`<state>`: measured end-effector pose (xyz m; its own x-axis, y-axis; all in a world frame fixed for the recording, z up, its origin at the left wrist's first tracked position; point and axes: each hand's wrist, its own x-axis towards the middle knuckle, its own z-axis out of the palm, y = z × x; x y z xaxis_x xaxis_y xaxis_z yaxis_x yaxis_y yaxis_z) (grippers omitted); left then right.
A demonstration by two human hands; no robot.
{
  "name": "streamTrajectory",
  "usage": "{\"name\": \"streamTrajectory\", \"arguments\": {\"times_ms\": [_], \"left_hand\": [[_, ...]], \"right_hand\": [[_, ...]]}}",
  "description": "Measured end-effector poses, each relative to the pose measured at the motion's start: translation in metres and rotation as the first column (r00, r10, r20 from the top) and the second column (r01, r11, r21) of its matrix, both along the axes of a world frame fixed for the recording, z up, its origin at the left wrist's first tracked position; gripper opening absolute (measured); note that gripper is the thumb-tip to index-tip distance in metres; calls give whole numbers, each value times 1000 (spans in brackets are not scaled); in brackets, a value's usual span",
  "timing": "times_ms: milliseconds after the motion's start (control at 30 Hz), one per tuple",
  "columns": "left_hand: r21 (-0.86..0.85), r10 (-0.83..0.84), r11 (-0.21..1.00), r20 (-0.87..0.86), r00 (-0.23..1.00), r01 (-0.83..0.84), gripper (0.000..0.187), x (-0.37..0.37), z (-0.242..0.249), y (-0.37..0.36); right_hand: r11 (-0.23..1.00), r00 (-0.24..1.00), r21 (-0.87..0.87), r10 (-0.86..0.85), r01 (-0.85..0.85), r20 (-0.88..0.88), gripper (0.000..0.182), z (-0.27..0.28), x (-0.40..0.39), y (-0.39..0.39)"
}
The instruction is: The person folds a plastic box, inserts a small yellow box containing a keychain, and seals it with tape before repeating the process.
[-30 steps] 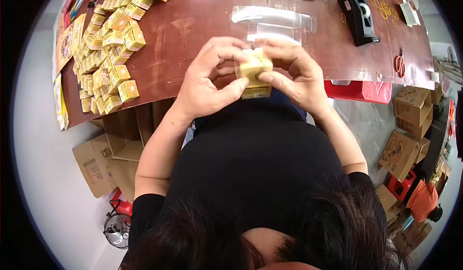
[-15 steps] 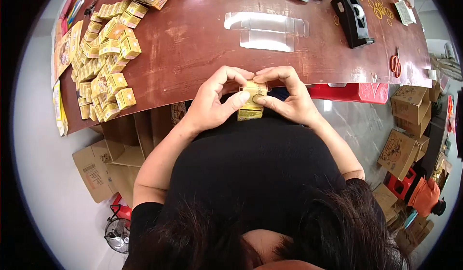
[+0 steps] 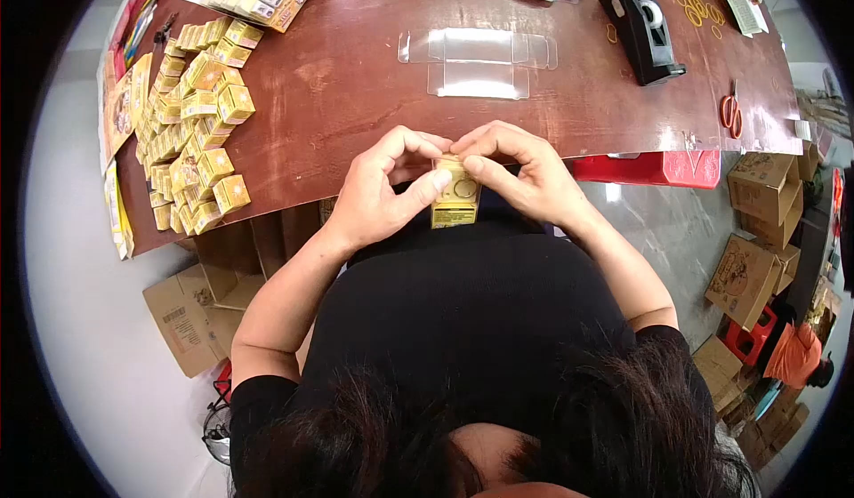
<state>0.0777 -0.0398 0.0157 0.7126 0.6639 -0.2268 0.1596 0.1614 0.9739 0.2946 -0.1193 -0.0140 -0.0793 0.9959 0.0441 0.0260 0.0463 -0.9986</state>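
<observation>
Between my two hands, just past the table's near edge, is a small yellow box [image 3: 457,197] with a round ring mark on its face. My left hand [image 3: 384,183] pinches its left side, thumb on the face. Fingers of my right hand [image 3: 520,173] close on its upper right corner, the thumb near the top edge. The fingertips of both hands almost meet at the top of the box. Beyond them on the red-brown table [image 3: 338,116] lies a flat, unfolded clear plastic sheet [image 3: 480,49].
Many small yellow boxes [image 3: 191,124] are heaped at the left. A black tape dispenser [image 3: 642,36], yellow rubber bands [image 3: 698,7] and red-handled scissors [image 3: 730,116] are at the right. Cardboard boxes [image 3: 743,271] and a person in orange [image 3: 794,356] are beyond.
My right thumb has moved up from the middle of the box to its upper edge, uncovering more of the face. The view has shifted slightly.
</observation>
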Motion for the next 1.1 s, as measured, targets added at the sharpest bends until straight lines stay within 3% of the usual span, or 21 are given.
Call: {"name": "streamTrajectory", "arguments": {"times_ms": [133, 200, 233, 300, 333, 400, 433, 467, 500, 567, 600, 667, 733, 800, 833, 867, 933, 1033, 1100], "left_hand": [[53, -58, 997, 7, 998, 57, 19, -1, -10, 0], [116, -132, 985, 6, 991, 130, 21, 2, -12, 3], [140, -108, 984, 6, 994, 106, 19, 5, -9, 1], [198, -86, 976, -3, 996, 85, 16, 15, -3, 4], [262, -64, 964, 55, 996, 48, 17, 22, -3, 8], [377, -13, 924, 212, 977, -70, 19, 46, -2, 22], [485, -1, 866, 248, 969, -123, 22, 58, -4, 33], [640, -18, 754, 244, 970, -147, 25, 73, -4, 44], [771, -24, 612, 242, 970, -177, 27, 89, -4, 54], [878, -69, 446, 229, 971, -175, 27, 124, -12, 65], [914, -98, 372, 214, 972, -164, 26, 139, -19, 68], [934, -114, 315, 215, 970, -170, 26, 161, -38, 74], [934, -115, 306, 230, 966, -186, 29, 173, -41, 73], [942, -115, 281, 225, 968, -185, 30, 175, -40, 74], [950, -120, 257, 215, 969, -179, 31, 176, -39, 74], [950, -123, 260, 210, 970, -173, 31, 177, -39, 74], [949, -118, 268, 204, 972, -167, 34, 178, -38, 74], [951, -91, 272, 178, 980, -148, 33, 177, -40, 72], [948, -90, 286, 174, 981, -141, 33, 179, -39, 69]], "right_hand": [[999, 997, -14, -39, 38, -63, 16, 4, 4, -10], [996, 991, 81, 20, -31, 135, 15, 2, 11, -11], [994, 988, 93, 41, -55, 146, 17, 2, 13, -12], [987, 975, 160, -27, -9, 219, 14, 12, 21, -14], [979, 964, 198, -101, 53, 245, 24, 15, 30, -17], [843, 752, 452, -494, 291, 437, 40, 37, 70, -16], [764, 691, 425, -633, 486, 350, 48, 35, 101, -18], [630, 621, 323, -771, 707, 145, 52, 17, 135, -17], [515, 452, 323, -855, 794, 255, 53, 30, 158, -19], [515, 196, 453, -790, 728, 581, 54, -6, 210, -15], [546, 370, 265, -782, 795, 502, 56, -16, 218, -9], [607, 600, -101, -723, 788, 342, 55, -9, 219, 0], [586, 616, -188, -742, 788, 264, 45, 8, 220, 4], [678, 747, -330, -645, 657, 160, 28, 5, 227, 4], [661, 678, -206, -735, 722, 21, 23, 1, 220, 6], [657, 675, -211, -737, 724, 19, 23, -1, 220, 4], [669, 666, -62, -743, 741, -63, 16, -2, 221, 2], [695, 695, 16, -718, 719, -46, 12, -6, 221, -7], [690, 683, -37, -722, 723, -108, 11, -15, 223, -14]]}}
